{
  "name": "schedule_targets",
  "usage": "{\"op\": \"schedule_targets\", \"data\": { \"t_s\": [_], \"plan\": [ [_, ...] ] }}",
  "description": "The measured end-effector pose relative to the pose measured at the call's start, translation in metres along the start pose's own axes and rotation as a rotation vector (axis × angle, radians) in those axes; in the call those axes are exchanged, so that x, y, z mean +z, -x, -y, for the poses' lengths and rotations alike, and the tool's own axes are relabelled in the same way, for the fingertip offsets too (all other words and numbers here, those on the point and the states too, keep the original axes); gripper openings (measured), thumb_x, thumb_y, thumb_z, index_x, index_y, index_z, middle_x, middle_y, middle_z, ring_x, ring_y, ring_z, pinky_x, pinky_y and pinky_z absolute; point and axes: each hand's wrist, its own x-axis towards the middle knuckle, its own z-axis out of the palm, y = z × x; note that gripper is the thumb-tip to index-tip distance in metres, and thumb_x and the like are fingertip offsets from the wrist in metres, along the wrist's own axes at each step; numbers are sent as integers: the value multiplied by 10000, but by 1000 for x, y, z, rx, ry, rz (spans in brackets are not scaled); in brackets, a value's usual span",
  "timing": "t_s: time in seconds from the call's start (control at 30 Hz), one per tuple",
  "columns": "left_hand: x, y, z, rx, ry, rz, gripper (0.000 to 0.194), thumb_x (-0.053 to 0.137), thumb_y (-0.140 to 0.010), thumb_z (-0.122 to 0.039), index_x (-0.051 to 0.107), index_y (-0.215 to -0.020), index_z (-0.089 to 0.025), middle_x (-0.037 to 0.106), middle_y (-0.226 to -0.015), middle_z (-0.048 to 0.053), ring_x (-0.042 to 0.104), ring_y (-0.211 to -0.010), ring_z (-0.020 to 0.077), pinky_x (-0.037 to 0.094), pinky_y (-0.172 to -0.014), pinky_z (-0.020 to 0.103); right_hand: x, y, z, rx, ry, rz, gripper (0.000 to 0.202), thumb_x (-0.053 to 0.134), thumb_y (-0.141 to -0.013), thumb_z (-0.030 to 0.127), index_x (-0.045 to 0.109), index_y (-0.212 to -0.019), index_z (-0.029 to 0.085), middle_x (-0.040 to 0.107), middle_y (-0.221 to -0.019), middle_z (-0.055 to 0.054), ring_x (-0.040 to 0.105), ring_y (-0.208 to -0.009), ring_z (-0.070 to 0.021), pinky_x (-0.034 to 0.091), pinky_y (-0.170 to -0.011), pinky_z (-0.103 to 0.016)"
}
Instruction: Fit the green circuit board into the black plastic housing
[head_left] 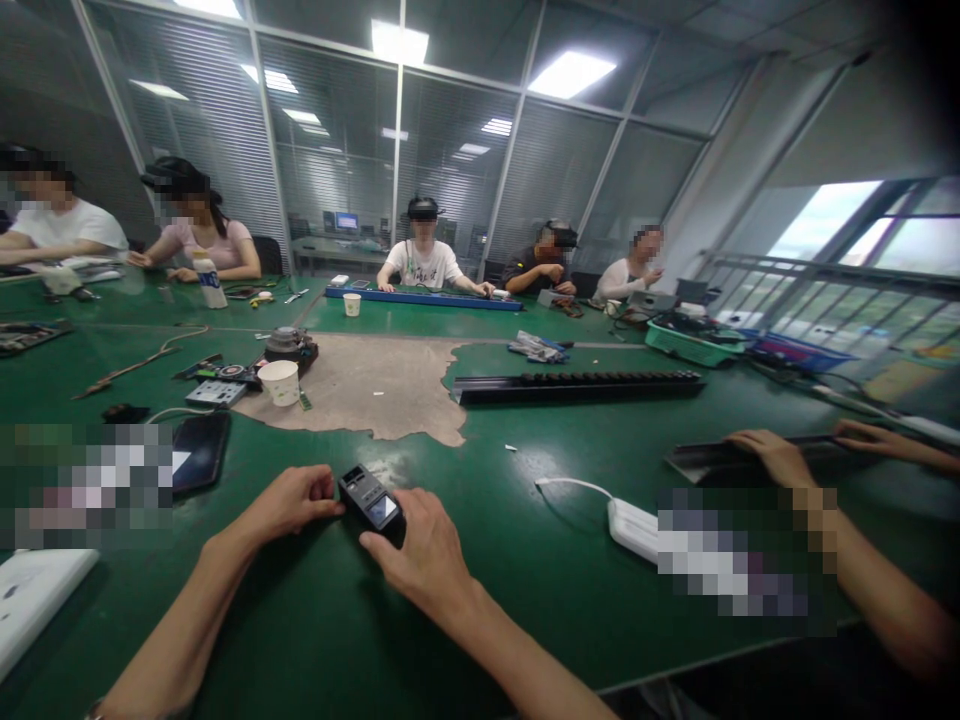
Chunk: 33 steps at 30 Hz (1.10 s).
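Head: on open table (547, 570), right hand (426, 550) clasps device (365, 494), left hand (298, 498) at its edge, grip unclear.

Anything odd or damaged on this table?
Yes: the brown patch mid-table has a ragged edge, breaking up the green tabletop. Torn covering or separate sheet, I can't tell. The black device in the right hand shows no obvious damage.

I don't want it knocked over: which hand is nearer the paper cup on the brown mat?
Left. The left hand is this side of the paper cup; the right hand, on the dark device, is farther right and nearer the camera.
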Motion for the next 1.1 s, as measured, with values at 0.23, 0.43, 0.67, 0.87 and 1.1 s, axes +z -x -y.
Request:
{"op": "schedule_targets", "data": {
  "t_s": [0.23,0.43,0.67,0.87,1.1],
  "plan": [
    [0,0,-1,4,-38,4,328,620,-749,-512,516,-781,-203,548,-606,-55,517,-422,110,346,-363,190,2,-4,5,16,-84,-63,278,700,-747,312,621,-986,194,616,-919,-59,563,-907,-234,466,-836,-370],
    [-1,0,-2,-9,-20,18,348,615,-755,-535,524,-785,-201,554,-629,-45,521,-429,112,353,-356,192,-19,-23,0,-38,-158,-172,359,651,-791,306,589,-1127,196,626,-1009,-60,573,-943,-219,469,-844,-349],
    [-2,0,-2,-32,-24,20,376,616,-745,-560,532,-782,-195,571,-637,-31,525,-434,116,349,-357,192,-17,-32,-41,47,-79,-125,316,663,-774,286,627,-1071,184,654,-990,-65,593,-926,-232,462,-852,-369],
    [-2,2,-5,-44,-27,18,371,617,-741,-557,534,-785,-198,573,-644,-29,530,-440,119,352,-367,193,-4,-28,-52,71,-49,-49,328,663,-777,287,633,-1083,175,656,-981,-72,596,-939,-238,457,-858,-372],
    [-2,1,-5,-45,-32,16,371,619,-742,-556,537,-781,-196,576,-650,-27,535,-466,116,361,-384,186,-1,-21,-58,79,31,-61,627,683,-755,375,504,-1296,114,598,-1176,-143,539,-1090,-289,420,-959,-434]
  ]
}}
